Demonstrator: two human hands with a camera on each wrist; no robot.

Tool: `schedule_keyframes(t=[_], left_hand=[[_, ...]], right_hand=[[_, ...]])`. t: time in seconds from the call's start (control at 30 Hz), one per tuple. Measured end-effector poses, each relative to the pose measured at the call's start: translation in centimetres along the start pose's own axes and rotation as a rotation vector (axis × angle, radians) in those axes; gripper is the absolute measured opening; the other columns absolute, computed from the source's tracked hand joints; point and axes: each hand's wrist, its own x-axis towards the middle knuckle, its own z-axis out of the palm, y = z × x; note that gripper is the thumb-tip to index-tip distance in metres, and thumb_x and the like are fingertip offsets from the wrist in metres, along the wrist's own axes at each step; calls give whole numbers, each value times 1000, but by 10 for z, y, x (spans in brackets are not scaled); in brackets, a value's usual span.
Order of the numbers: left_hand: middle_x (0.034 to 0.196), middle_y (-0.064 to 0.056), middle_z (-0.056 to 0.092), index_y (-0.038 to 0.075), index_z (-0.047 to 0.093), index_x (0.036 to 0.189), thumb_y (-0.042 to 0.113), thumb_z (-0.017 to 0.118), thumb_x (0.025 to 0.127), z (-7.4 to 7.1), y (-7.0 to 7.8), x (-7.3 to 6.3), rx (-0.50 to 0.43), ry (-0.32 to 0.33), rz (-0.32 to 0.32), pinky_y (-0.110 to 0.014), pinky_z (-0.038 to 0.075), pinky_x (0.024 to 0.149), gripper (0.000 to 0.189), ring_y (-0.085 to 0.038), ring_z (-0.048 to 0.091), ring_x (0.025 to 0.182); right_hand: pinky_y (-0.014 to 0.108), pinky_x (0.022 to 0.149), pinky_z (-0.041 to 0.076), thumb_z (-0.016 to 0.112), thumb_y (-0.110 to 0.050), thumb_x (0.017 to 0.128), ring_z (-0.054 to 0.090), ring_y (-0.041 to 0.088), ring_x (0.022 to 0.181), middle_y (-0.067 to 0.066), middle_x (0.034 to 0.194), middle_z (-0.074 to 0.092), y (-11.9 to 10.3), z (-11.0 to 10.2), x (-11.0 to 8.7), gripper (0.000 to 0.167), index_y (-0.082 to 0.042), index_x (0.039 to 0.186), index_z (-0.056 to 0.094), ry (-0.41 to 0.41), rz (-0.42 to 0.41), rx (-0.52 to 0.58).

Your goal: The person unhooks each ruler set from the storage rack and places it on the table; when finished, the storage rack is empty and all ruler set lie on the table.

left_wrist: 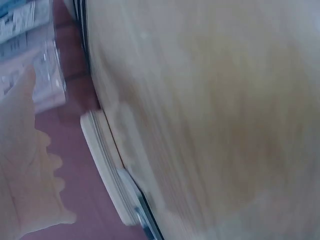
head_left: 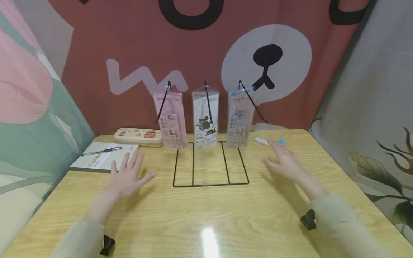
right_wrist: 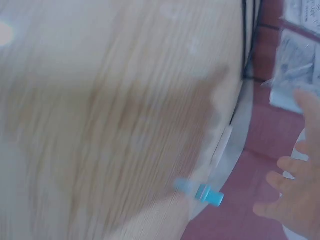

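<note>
My left hand [head_left: 127, 179] is held over the table with fingers spread, nothing in it, just in front of a notebook [head_left: 113, 152] with a pen [head_left: 101, 151] lying across it. My right hand [head_left: 285, 161] hovers empty on the other side, fingers extended, overlapping the end of a small white bar [head_left: 261, 141] and close to a small light-blue item [head_left: 281, 141]. Between the hands stands a black wire rack [head_left: 211, 185]. From its hooks hang a pink ruler set [head_left: 171, 122], a white ruler set with black cats [head_left: 205, 120] and a blue-topped set [head_left: 238, 120], all in clear packets.
A cream pencil case [head_left: 138, 137] with printed pictures lies at the back left, behind the notebook. The wooden table [head_left: 206, 211] ends at a red printed curtain [head_left: 135, 39] right behind the rack. More patterned cloth hangs on both sides.
</note>
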Motion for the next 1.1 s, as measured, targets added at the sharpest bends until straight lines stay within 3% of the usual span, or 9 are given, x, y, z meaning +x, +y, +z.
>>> schedule_keyframes(t=[0.13, 0.4, 0.57, 0.73, 0.93, 1.1], left_hand=[[158, -20, 6, 7, 7, 152, 67, 35, 91, 7, 19, -2, -51, -26, 50, -69, -3, 110, 91, -43, 5, 144], [155, -23, 16, -5, 18, 147, 50, 48, 94, 19, 45, 3, -143, -51, 174, -67, 9, 112, 82, -43, 16, 142], [152, -27, 20, -9, 21, 145, 44, 52, 94, 31, 53, 14, -196, -83, 228, -63, 14, 113, 80, -43, 19, 141], [152, -29, 18, -11, 18, 145, 43, 50, 95, 39, 58, 23, -189, -146, 253, -60, 16, 114, 80, -43, 18, 142], [153, -29, 14, -11, 18, 145, 42, 48, 97, 39, 62, 27, -179, -232, 243, -57, 16, 116, 78, -42, 15, 143], [154, -28, 14, -11, 20, 145, 43, 46, 97, 39, 61, 30, -168, -262, 257, -54, 17, 117, 77, -41, 15, 143]], right_hand=[[64, 104, 32, 59, -24, 93, 36, 49, 129, 30, 143, 36, -8, 9, 6, 64, 6, 142, 30, 46, -47, 174], [62, 102, 38, 56, -19, 95, 42, 47, 125, 31, 138, 42, -26, 18, 23, 56, 8, 139, 35, 78, -39, 434], [57, 102, 40, 56, -17, 95, 43, 46, 125, 32, 137, 43, -31, 24, 36, 56, 10, 139, 33, 89, -10, 487], [55, 102, 42, 56, -18, 95, 44, 47, 124, 31, 138, 42, -33, 31, 46, 56, 8, 140, 33, 82, 47, 513], [54, 102, 42, 56, -19, 95, 45, 48, 123, 32, 135, 44, -38, 36, 57, 57, 9, 139, 32, 79, 93, 561], [52, 104, 41, 56, -26, 95, 45, 43, 124, 29, 135, 46, -43, 35, 64, 58, 6, 139, 35, 67, 138, 606]])
